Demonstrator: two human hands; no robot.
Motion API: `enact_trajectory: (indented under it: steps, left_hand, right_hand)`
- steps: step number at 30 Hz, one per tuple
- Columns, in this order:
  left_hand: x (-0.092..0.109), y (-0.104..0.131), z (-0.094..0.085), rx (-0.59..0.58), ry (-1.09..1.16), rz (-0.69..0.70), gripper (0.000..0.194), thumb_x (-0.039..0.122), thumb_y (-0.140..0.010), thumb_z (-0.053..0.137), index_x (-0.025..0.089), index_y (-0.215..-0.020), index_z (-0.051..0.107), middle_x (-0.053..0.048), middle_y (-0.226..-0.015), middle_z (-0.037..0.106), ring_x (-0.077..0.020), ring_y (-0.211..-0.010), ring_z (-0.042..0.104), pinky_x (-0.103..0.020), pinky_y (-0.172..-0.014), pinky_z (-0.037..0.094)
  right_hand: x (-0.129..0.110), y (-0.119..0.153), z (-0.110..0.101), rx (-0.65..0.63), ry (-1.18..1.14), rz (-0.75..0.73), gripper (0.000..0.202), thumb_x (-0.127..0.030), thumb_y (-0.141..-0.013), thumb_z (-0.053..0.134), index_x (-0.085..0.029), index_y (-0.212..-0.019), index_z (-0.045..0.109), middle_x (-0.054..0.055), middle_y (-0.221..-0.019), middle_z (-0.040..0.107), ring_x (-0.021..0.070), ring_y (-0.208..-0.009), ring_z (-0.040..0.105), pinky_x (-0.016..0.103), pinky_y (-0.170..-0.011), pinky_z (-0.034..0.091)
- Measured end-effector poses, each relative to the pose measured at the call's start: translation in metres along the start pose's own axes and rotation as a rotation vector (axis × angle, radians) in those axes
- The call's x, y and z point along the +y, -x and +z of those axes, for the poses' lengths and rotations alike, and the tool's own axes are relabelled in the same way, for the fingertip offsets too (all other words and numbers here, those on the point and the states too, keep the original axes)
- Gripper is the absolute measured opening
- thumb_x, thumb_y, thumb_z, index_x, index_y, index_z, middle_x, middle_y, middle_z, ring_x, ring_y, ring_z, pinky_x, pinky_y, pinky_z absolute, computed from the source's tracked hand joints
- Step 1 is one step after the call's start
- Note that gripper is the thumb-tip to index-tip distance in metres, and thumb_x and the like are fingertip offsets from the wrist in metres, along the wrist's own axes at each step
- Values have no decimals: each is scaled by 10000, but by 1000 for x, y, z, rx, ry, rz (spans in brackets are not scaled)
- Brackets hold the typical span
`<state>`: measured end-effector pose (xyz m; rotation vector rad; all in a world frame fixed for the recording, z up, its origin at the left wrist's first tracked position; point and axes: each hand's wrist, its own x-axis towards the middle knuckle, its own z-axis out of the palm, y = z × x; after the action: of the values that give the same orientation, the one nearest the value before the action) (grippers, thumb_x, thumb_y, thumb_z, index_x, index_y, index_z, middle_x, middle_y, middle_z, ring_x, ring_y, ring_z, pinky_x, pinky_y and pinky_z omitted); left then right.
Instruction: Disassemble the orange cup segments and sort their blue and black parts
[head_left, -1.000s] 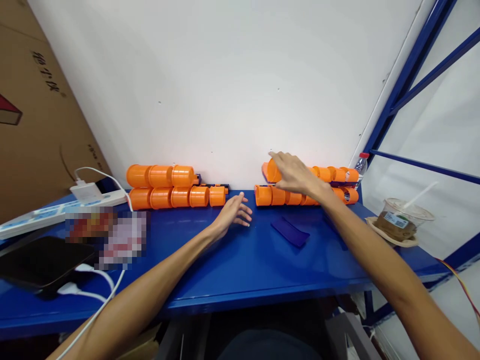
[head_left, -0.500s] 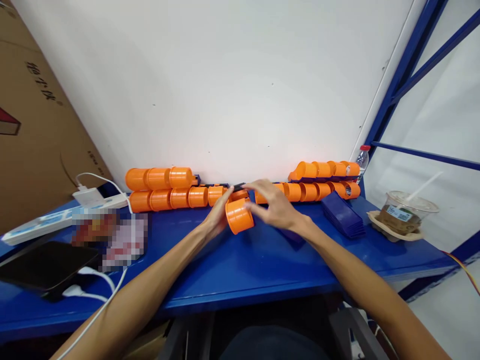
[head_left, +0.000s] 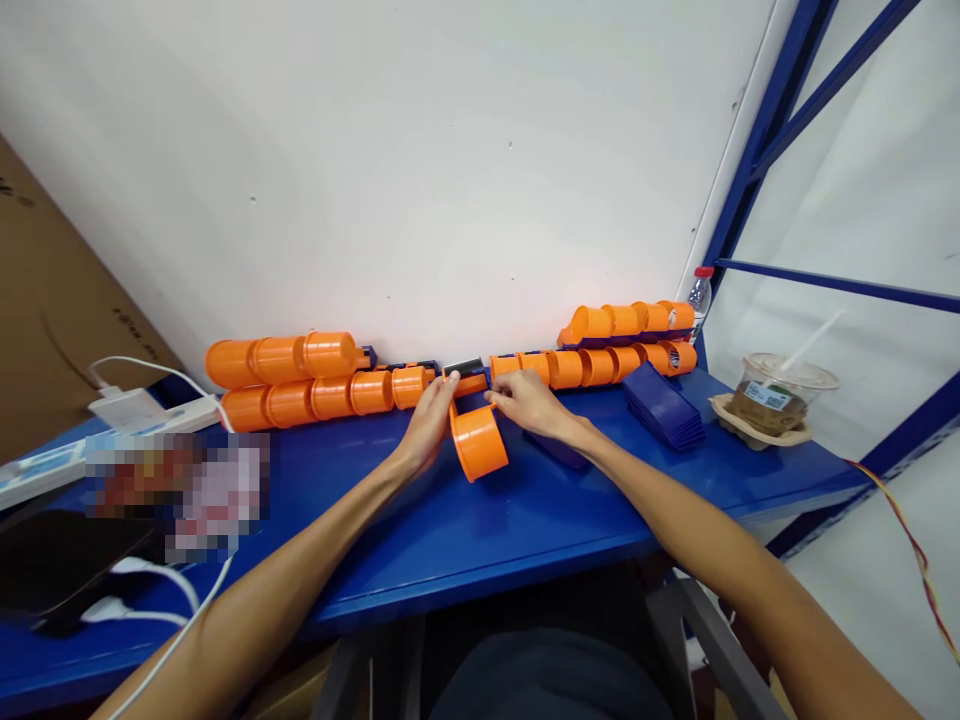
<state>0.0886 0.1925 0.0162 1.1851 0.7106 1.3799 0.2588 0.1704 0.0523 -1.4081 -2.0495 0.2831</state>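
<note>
An orange cup-shaped plastic part (head_left: 481, 443) hangs tilted between my hands, over the blue tabletop (head_left: 420, 545). Its orange upper piece meets a dark strip (head_left: 463, 366) at the top. My left hand (head_left: 429, 425) is closed on the left edge of this part, thumb on top. My right hand (head_left: 529, 402) pinches its right edge with thumb and fingertips. Behind my hands runs a row of similar orange cylinders, to the left (head_left: 332, 397) and to the right (head_left: 564, 369). A dark blue flat piece (head_left: 559, 450) lies partly hidden below my right forearm.
More orange cylinders (head_left: 281, 360) are stacked at the left, others (head_left: 637, 319) at the right. Blue plates (head_left: 664, 410) lie in a pile near a drink cup (head_left: 780, 395) with a straw. A power strip (head_left: 45, 470), cables and a dark device (head_left: 71, 560) occupy the left side.
My right hand has closed from spread fingers to a pinch on the orange part's right edge. The part now hangs slightly lower, and the camera view has shifted.
</note>
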Motion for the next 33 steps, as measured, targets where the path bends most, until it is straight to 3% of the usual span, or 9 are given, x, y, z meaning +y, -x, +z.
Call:
enact_trajectory:
  steps: [5, 9, 15, 19, 23, 29, 33]
  left_hand:
    - [-5, -4, -5, -35, -223, 106, 412, 593, -853, 742, 186, -898, 697, -13, -835, 635, -187, -847, 594, -273, -791, 497]
    - [-12, -8, -7, -26, -268, 173, 471, 661, -845, 714, 194, -893, 673, -25, -880, 639, -198, -867, 589, -303, -848, 484]
    - [-13, -4, -5, 24, -253, 215, 526, 720, -843, 685, 194, -870, 665, -24, -854, 627, -203, -865, 600, -300, -838, 496]
    - [4, 4, 0, -17, -85, 70, 486, 663, -849, 721, 178, -877, 693, -31, -813, 673, -199, -802, 639, -278, -725, 530]
    - [25, 3, -3, -104, 156, -219, 593, 665, -964, 523, 118, -1004, 748, -101, -901, 764, -213, -757, 717, -293, -666, 584]
    - [42, 4, -2, 136, 320, -320, 383, 449, -1043, 497, 157, -920, 714, -18, -665, 711, -138, -522, 656, -221, -495, 528]
    - [42, 9, 7, 103, 284, -365, 374, 467, -1029, 543, 163, -907, 722, -16, -630, 693, -139, -487, 631, -229, -501, 531]
  right_hand:
    - [0, -2, 2, -10, 44, -2, 361, -103, -923, 544, -173, -569, 524, -5, -578, 557, 129, -610, 485, 270, -609, 281]
    - [3, -4, 4, -17, 22, -7, 384, -87, -915, 498, -202, -554, 433, -19, -535, 495, 132, -593, 477, 269, -601, 286]
    - [4, -5, 5, 26, 38, 5, 370, -98, -923, 476, -189, -564, 478, -9, -568, 530, 125, -602, 457, 269, -597, 272]
    - [2, -3, -3, 47, 136, -39, 302, -145, -944, 510, -155, -661, 616, 27, -672, 647, 131, -640, 490, 273, -624, 282]
    - [7, 2, -28, -56, 360, -73, 232, -160, -941, 551, -129, -792, 726, 104, -824, 744, 167, -697, 566, 295, -659, 307]
    - [26, 14, -67, -182, 606, 60, 234, -126, -919, 557, -115, -893, 789, 178, -917, 769, 247, -779, 669, 330, -673, 371]
    - [25, 17, -64, -303, 669, 116, 248, -100, -927, 563, -112, -1005, 797, 201, -1036, 779, 291, -908, 721, 335, -697, 433]
